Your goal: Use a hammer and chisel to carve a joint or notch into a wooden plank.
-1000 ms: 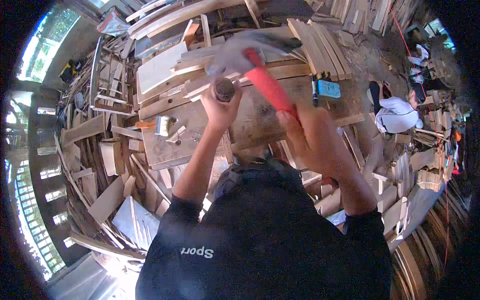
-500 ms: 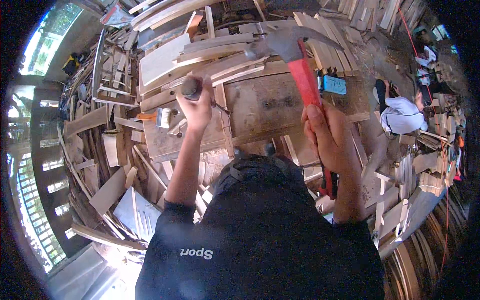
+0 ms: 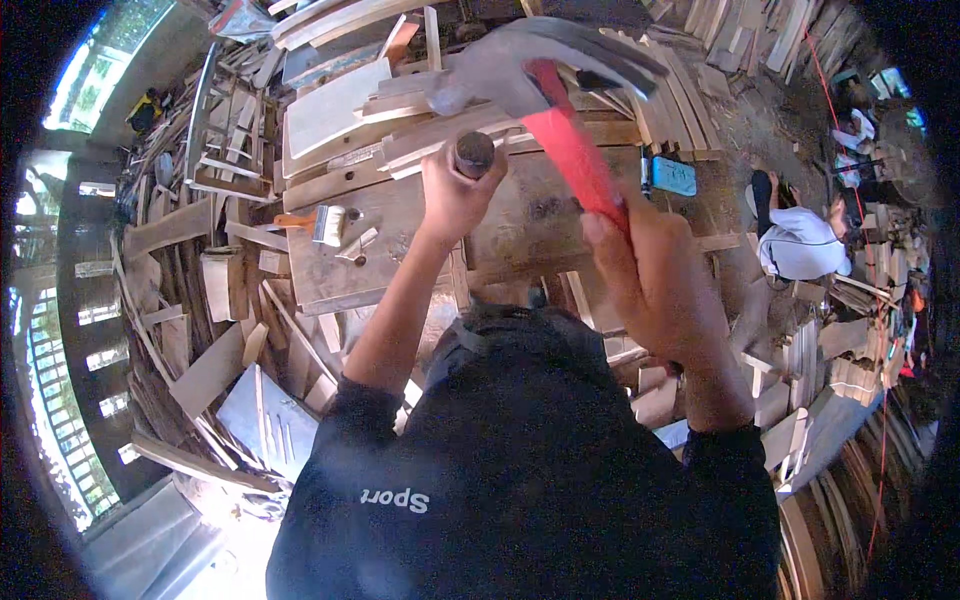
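My left hand is wrapped round the handle of a chisel, whose dark round butt points up; its blade is hidden beneath the hand. In my right hand is a claw hammer with a red handle, raised above the wooden bench. The steel head, slightly blurred, hangs above and beyond the chisel, apart from it. A narrow wood strip lies across the bench below my left hand.
A paintbrush with an orange handle lies at the bench's left, beside small wood scraps. A blue box sits at the right. Boards are stacked along the far side. A person in a white shirt crouches at the right.
My left hand has moved right across the bench with the chisel. The hammer has come up closer to view, its head shifting left and its handle tilting more.
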A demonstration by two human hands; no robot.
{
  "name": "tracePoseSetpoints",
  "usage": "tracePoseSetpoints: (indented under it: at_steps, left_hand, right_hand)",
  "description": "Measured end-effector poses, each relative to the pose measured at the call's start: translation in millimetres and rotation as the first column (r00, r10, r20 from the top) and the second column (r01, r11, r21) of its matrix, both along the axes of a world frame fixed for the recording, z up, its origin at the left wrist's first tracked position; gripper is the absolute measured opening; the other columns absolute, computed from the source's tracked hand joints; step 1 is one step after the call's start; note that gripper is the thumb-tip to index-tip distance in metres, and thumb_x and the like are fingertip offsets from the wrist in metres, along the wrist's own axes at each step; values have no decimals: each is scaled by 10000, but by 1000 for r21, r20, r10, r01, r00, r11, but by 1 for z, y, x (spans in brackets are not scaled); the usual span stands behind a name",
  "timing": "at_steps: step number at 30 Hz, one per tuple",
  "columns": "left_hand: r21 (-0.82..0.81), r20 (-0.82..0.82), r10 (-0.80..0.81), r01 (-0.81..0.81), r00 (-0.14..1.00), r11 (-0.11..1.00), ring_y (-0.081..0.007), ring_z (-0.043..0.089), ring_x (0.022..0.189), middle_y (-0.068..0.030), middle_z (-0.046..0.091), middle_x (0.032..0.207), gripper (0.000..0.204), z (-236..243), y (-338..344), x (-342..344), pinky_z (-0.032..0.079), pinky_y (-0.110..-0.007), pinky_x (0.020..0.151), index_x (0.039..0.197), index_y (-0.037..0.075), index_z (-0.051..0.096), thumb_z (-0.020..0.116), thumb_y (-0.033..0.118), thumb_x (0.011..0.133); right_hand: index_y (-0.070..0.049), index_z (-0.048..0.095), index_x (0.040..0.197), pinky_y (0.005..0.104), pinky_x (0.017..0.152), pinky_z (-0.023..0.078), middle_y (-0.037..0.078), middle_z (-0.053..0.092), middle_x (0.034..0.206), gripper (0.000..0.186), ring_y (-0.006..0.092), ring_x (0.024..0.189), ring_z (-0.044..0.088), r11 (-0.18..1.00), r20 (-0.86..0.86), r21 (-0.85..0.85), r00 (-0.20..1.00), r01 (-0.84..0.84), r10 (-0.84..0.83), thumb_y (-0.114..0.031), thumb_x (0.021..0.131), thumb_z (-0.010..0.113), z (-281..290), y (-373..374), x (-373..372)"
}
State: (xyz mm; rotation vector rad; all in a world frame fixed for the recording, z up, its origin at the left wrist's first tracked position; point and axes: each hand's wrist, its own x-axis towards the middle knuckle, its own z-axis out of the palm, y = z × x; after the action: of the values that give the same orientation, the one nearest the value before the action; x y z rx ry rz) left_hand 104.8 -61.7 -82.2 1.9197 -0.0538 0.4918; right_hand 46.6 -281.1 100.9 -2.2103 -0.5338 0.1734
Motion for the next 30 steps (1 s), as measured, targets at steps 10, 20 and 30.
tracePoseSetpoints:
  at_steps: [10,20,30]
  left_hand:
    - [-180,9,-59,60,998,982,-107,584,630,-63,643,691,194,7,7,-5,501,-301,618,887,4,656,760,144,802]
    - [-543,12,68,-51,998,838,-105,596,693,-40,610,746,112,-2,61,-58,487,-251,597,895,25,557,656,61,934]
    - [-169,-27,89,-93,996,981,-65,559,649,7,620,751,128,13,0,-24,453,-233,569,884,45,618,739,89,889]
  right_hand:
    - [34,558,973,466,536,427,248,574,663,342,424,630,624,980,18,-197,1000,-15,19,-302,1023,512,-40,4,7]
    - [-26,580,914,390,528,414,92,557,665,397,241,580,545,956,-130,-31,947,292,-294,-391,1037,482,-110,-59,10]
    - [-63,537,911,250,431,340,-30,453,604,409,62,465,429,944,-378,19,876,331,-300,-439,1048,453,-171,-73,-10]
